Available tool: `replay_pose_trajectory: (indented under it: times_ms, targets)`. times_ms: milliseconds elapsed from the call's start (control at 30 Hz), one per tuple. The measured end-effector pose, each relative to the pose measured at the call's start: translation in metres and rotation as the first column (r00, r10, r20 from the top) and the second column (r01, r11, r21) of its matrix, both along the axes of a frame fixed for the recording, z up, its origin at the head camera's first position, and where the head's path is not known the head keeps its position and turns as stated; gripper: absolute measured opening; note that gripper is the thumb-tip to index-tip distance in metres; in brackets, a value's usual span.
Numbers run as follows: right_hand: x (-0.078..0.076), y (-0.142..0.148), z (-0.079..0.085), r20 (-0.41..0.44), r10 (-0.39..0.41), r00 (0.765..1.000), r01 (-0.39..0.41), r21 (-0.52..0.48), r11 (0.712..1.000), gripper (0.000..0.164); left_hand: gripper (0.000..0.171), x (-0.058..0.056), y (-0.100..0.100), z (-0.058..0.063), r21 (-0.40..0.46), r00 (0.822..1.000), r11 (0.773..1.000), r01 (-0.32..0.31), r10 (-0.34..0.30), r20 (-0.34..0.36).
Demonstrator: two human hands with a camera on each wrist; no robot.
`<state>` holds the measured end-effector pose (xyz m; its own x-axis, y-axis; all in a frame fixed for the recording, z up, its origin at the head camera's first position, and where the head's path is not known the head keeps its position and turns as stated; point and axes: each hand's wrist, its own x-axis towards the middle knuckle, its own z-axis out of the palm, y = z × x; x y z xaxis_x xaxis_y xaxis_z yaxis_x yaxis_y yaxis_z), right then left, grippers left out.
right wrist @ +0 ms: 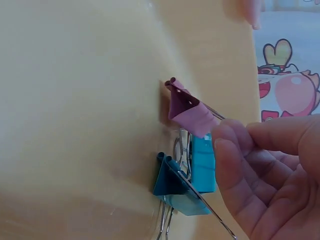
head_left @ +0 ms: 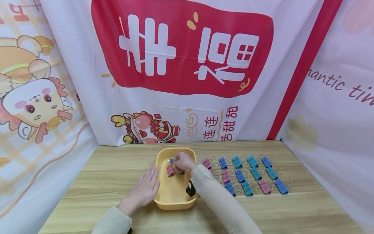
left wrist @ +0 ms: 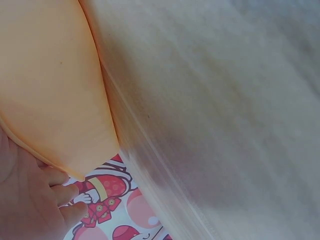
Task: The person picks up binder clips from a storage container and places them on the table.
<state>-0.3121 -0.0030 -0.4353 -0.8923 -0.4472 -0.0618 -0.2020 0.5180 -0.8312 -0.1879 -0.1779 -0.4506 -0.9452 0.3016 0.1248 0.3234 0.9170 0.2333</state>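
My right hand [head_left: 184, 161] is over the far part of a yellow plastic tray [head_left: 175, 206]. Its thumb and fingers pinch the wire handle of a pink binder clip [right wrist: 192, 112], seen most closely in the right wrist view. Beside that clip in the tray are a dark teal binder clip [right wrist: 180, 187] and a brighter teal one [right wrist: 203, 167], partly hidden behind it. My left hand [head_left: 146, 188] rests against the tray's left side with its fingers extended. In the left wrist view its fingers [left wrist: 62, 195] lie along the tray's outer wall.
Right of the tray, several blue, teal and pink binder clips [head_left: 240, 175] lie in rough rows on the wooden table [head_left: 96, 188]. A printed cloth [head_left: 187, 107] hangs behind the table. A black wrist device [head_left: 191, 189] sits at the right cuff.
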Motion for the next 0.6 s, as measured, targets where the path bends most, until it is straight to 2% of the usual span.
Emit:
replay_pose_trajectory:
  times_ms: [333,600]
  targets:
    - [-0.002,0.013,0.014,0.082,-0.009,0.997,0.019,-0.125,0.992,0.004,0.053,-0.001,0.0,0.001,0.005,1.0,1.0,0.0,0.0,-0.005]
    - [0.002,0.03,0.021,0.11,0.046,0.993,-0.023,-0.204,0.979,0.014,0.053,0.001,0.0,0.002,0.02,1.0,1.0,0.004,-0.004,-0.002]
